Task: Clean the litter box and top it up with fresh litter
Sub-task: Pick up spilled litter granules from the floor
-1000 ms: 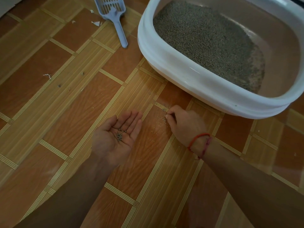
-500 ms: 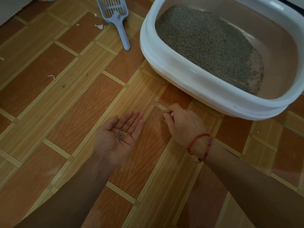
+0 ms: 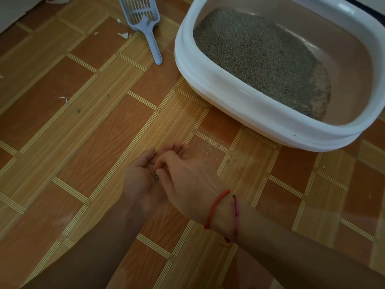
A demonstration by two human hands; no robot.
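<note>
Left: we are holding our left hand (image 3: pixel 141 184) palm up, loosely cupped, carrying a few dark litter grains (image 3: pixel 156 176).
Right: we are holding our right hand (image 3: pixel 187 180) over the left palm, fingers bent down to it; we cannot tell if they are pinching anything.
Box: the white litter box (image 3: pixel 229 97) is standing on the floor (image 3: pixel 83 142) beyond our hands, with grey litter (image 3: pixel 260 55) inside.
Spill: pale grains (image 3: pixel 208 151) are lying between our hands and the box.
Tool: the blue scoop (image 3: pixel 145 24) is lying left of the box.
</note>
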